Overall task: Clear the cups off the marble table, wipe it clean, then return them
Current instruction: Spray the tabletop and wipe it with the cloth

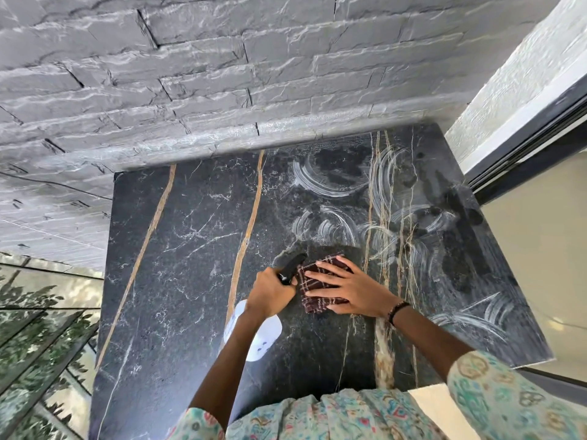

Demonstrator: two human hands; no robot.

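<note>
marble table (pixel 178 249): head view, no cups on it. folded plaid cloth (pixel 320 289) lies right of the central gold vein (pixel 246 236), pinned under the flat, spread right hand (pixel 346 289); white wipe streaks (pixel 381 192) lie beyond it and to its right. left hand (pixel 270 292), just beside the cloth, is clenched on a black nozzle, probably a spray bottle (pixel 263 338); its label is unreadable.

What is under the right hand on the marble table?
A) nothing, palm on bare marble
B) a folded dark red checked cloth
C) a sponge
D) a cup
B: the right hand lies flat, fingers spread, on a folded dark red checked cloth on the marble table; no cup shows.
</note>
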